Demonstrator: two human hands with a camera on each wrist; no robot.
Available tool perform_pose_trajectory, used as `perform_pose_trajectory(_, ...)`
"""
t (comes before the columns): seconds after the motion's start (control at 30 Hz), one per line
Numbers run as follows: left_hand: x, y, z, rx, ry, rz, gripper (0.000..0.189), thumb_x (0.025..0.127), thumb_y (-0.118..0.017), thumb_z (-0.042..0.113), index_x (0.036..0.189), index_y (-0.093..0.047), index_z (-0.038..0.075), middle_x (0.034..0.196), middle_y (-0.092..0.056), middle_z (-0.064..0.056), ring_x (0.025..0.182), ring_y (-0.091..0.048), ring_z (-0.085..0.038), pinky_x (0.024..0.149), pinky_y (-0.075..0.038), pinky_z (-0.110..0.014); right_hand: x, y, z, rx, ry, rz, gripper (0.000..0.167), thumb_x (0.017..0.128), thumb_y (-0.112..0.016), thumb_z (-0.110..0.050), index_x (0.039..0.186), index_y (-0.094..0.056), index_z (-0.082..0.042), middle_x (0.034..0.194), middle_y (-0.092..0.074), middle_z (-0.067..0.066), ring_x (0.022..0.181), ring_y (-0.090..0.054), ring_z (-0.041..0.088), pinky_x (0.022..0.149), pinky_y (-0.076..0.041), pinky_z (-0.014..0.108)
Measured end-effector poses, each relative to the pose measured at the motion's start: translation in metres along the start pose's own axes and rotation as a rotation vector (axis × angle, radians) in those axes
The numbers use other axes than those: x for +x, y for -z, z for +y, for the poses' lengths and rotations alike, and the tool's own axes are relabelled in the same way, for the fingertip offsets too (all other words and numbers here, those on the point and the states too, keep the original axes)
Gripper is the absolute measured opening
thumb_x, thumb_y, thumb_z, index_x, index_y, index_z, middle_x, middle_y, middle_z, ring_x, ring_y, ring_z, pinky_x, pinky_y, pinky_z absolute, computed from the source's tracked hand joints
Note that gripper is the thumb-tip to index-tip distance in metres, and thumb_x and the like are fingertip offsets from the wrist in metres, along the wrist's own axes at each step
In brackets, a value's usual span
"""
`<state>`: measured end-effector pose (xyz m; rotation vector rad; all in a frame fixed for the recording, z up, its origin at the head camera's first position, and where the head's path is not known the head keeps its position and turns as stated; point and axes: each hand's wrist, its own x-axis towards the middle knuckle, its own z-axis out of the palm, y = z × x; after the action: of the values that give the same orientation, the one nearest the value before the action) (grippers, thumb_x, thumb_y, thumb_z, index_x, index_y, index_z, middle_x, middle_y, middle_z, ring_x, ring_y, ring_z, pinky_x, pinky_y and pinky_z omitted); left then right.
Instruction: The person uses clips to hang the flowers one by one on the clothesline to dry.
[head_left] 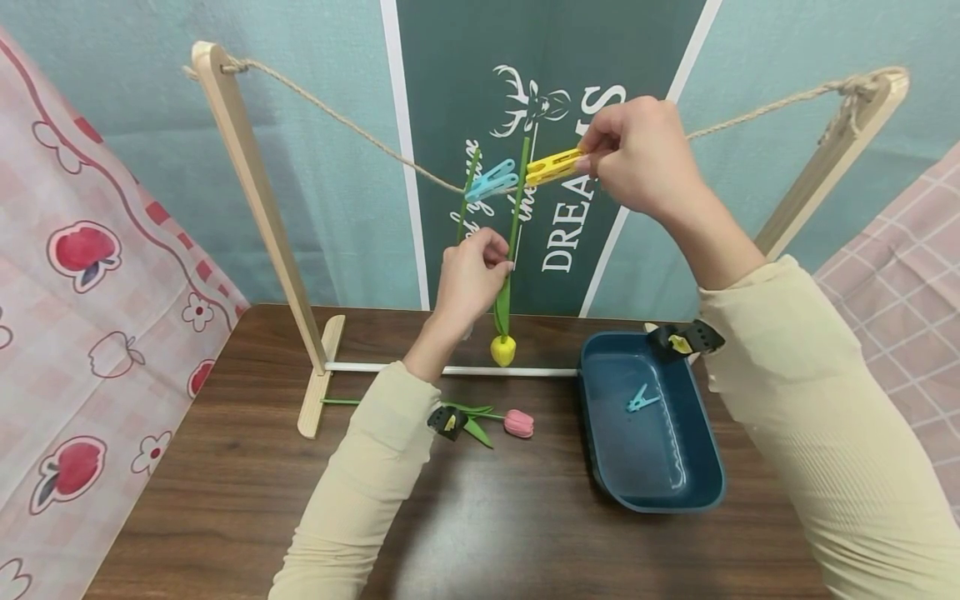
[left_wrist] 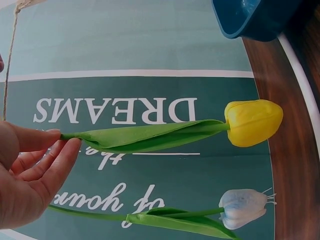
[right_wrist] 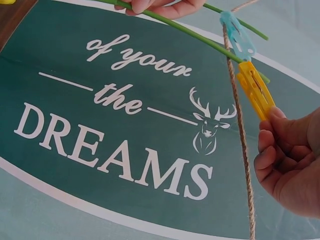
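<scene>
My left hand point(head_left: 472, 279) pinches the green stem of a yellow tulip point(head_left: 503, 351), which hangs bloom down in front of the rope point(head_left: 352, 129). Between the thumb and fingers of my right hand point(head_left: 645, 158) is a yellow clothespin point(head_left: 553, 167), its tip right at the tulip's stem near the rope. Just left of it, a light blue clothespin point(head_left: 492, 180) clips another stem to the rope. That stem belongs to a pale blue-white flower point(left_wrist: 242, 209), bloom down in the left wrist view; my left hand hides its bloom in the head view.
Wooden posts point(head_left: 258, 200) hold the rope's ends, with a white rod point(head_left: 517, 372) low between them. A pink tulip point(head_left: 519, 423) lies on the brown table point(head_left: 480, 517), partly behind my left arm. At right, a dark blue basin point(head_left: 637, 454) contains a blue clothespin point(head_left: 642, 400).
</scene>
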<state>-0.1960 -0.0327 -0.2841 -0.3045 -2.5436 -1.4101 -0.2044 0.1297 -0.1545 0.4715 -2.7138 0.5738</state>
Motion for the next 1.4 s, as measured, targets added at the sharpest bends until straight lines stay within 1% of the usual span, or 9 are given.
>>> perform_pose_trajectory(0.17,0.0,-0.001,0.0,-0.005,0.005,-0.002,0.011,0.083,-0.065,0.005,0.093,-0.06,0.001,0.082,-0.063,-0.007,0.074,-0.058,-0.016,0.066,-0.049,-0.026,0.0,-0.003,0.001,-0.012,0.002,-0.016,0.013,0.086,-0.057,0.001,0.091,-0.065,0.009,0.088,-0.063,0.022,0.079,-0.049,0.027,0.062,-0.038,0.032)
perform_pose_trajectory(0.37,-0.001,-0.001,0.0,-0.007,0.012,-0.016,0.01,0.084,-0.064,0.005,0.093,-0.06,0.001,0.082,-0.063,-0.007,0.074,-0.058,-0.017,0.066,-0.049,-0.026,-0.001,-0.005,0.0,-0.016,0.013,-0.046,0.013,0.085,-0.056,0.001,0.091,-0.065,0.009,0.086,-0.064,0.022,0.076,-0.052,0.026,0.061,-0.04,0.032)
perform_pose_trajectory(0.63,-0.002,-0.002,-0.001,0.008,0.0,-0.028,0.009,0.083,-0.064,0.003,0.091,-0.06,0.002,0.081,-0.063,-0.007,0.074,-0.058,-0.017,0.065,-0.048,-0.026,0.0,-0.007,-0.004,-0.053,0.07,-0.056,0.012,0.083,-0.056,0.004,0.086,-0.067,0.008,0.081,-0.064,0.022,0.073,-0.053,0.029,0.06,-0.039,0.034)
perform_pose_trajectory(0.73,-0.002,-0.002,-0.002,0.011,-0.003,-0.033,0.009,0.083,-0.064,0.003,0.092,-0.06,0.001,0.081,-0.063,-0.007,0.074,-0.058,-0.017,0.065,-0.048,-0.026,0.0,-0.007,-0.005,-0.066,0.079,-0.059,0.012,0.083,-0.055,0.005,0.084,-0.067,0.007,0.08,-0.064,0.021,0.072,-0.053,0.029,0.061,-0.038,0.035)
perform_pose_trajectory(1.0,-0.002,-0.002,-0.004,0.017,-0.01,-0.035,0.008,0.083,-0.065,0.003,0.09,-0.061,0.003,0.08,-0.064,-0.006,0.073,-0.058,-0.016,0.067,-0.048,-0.027,0.0,-0.009,-0.009,-0.104,0.05,-0.107,0.013,0.083,-0.054,0.004,0.085,-0.067,0.007,0.083,-0.064,0.021,0.076,-0.051,0.03,0.063,-0.039,0.036)
perform_pose_trajectory(1.4,-0.003,-0.003,-0.003,0.026,-0.002,-0.046,0.008,0.083,-0.065,0.004,0.09,-0.061,0.005,0.081,-0.064,-0.005,0.073,-0.058,-0.016,0.065,-0.048,-0.027,-0.002,-0.009,-0.009,-0.11,0.065,-0.118,0.014,0.084,-0.053,0.004,0.086,-0.067,0.008,0.085,-0.064,0.022,0.077,-0.051,0.031,0.065,-0.04,0.037)
